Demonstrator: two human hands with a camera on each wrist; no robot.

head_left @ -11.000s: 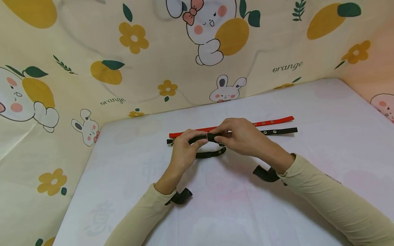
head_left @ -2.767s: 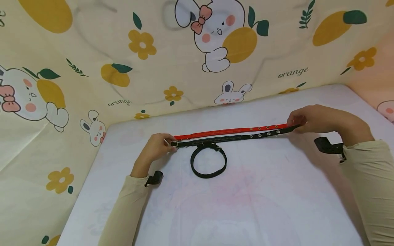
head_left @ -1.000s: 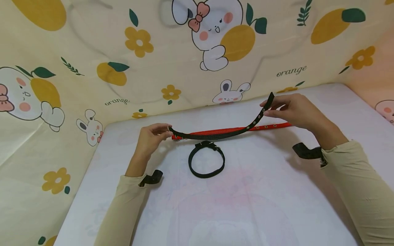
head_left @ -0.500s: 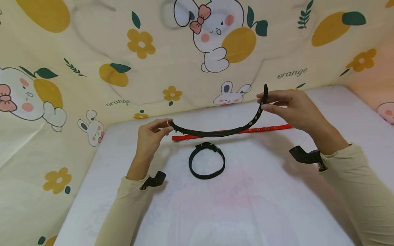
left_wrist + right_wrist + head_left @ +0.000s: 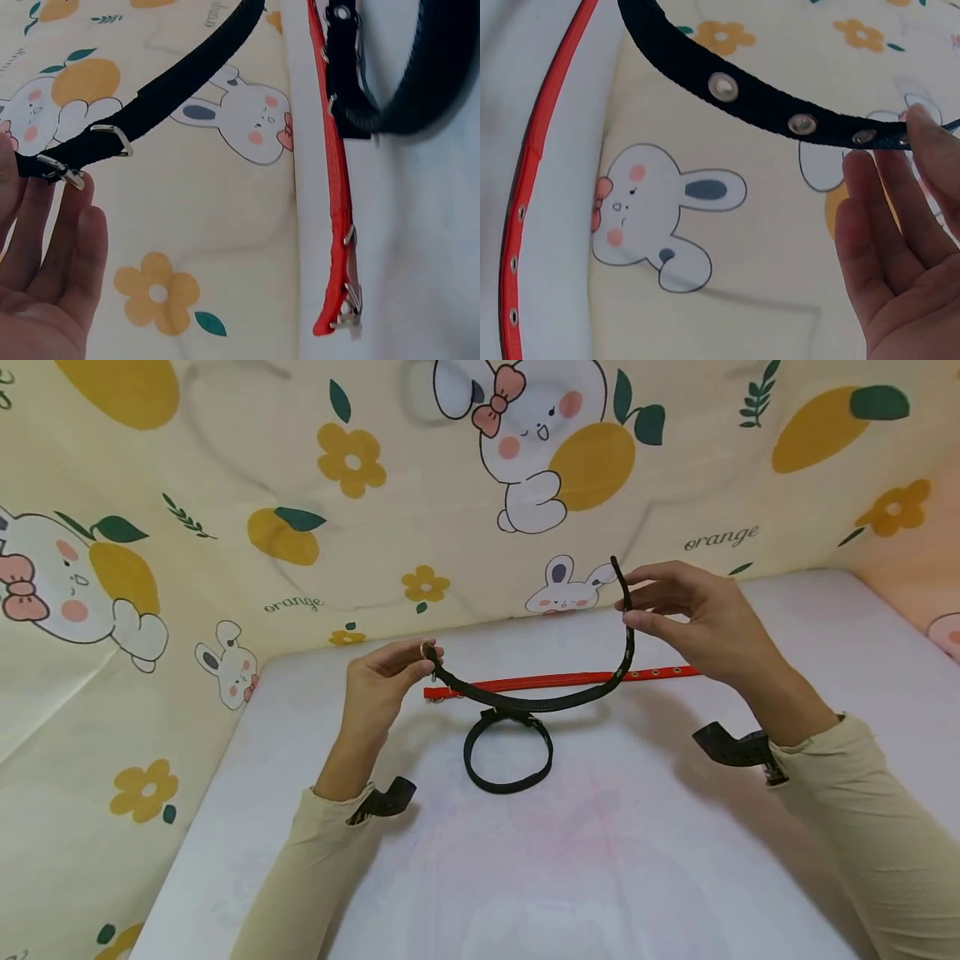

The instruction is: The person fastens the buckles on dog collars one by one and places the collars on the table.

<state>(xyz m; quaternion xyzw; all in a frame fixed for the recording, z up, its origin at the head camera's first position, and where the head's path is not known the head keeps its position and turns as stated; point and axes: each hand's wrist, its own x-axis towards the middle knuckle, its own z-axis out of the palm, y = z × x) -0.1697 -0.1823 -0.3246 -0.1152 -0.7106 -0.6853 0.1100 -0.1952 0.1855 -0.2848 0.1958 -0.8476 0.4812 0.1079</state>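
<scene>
You've got the black strap [image 5: 540,703] up off the bench [image 5: 525,877], sagging in a U between both hands. Left hand [image 5: 377,689] pinches the end with the buckle [image 5: 73,178], thumb against fingers [image 5: 90,244]; right hand [image 5: 701,618] pinches near the opposite end, past several eyelets [image 5: 713,87], tip poking up. Spare fingers look relaxed on both. Progress, my read: one of three done. The looped strap [image 5: 507,788] lies near, in a ring, apparently fastened; buckle detail too small to confirm. Yours is open, tip well apart from its buckle. The red strap [image 5: 555,680] lies straight on the far side, unlooped, right end hidden behind your right hand. Left to do, probably: close the held one, then the red. Containers: none in view.
</scene>
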